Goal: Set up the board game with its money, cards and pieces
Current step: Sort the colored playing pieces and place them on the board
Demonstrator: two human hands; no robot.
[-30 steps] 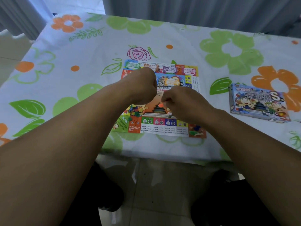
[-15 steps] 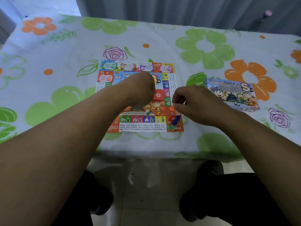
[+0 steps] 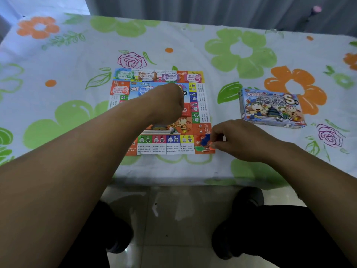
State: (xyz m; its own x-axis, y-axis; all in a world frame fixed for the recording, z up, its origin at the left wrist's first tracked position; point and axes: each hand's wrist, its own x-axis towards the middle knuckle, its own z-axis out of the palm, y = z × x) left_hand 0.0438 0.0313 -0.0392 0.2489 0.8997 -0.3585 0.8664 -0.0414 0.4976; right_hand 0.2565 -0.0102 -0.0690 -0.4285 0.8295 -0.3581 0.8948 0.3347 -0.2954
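The colourful game board (image 3: pixel 166 147) lies flat in the middle of the table. Money stacks (image 3: pixel 123 75) line its far edge, and a red stack (image 3: pixel 119 90) sits at its left. My left hand (image 3: pixel 166 102) hovers over the board's centre as a closed fist; whether it holds anything is hidden. My right hand (image 3: pixel 237 140) is at the board's near right corner, fingertips pinched on a small red piece (image 3: pixel 208 146). Beside it on that corner stand a blue piece (image 3: pixel 205 139) and a green piece (image 3: pixel 200 149). A white die (image 3: pixel 171 129) rests on the board.
The game box (image 3: pixel 272 109) lies on the flowered tablecloth (image 3: pixel 58 105) to the right of the board. The table's near edge (image 3: pixel 173 178) runs just below the board, with my knees and a tiled floor under it.
My right hand has moved away from my left fist, down and right to the board's near right corner. The left fist stays over the board's centre. The camera has turned slightly.
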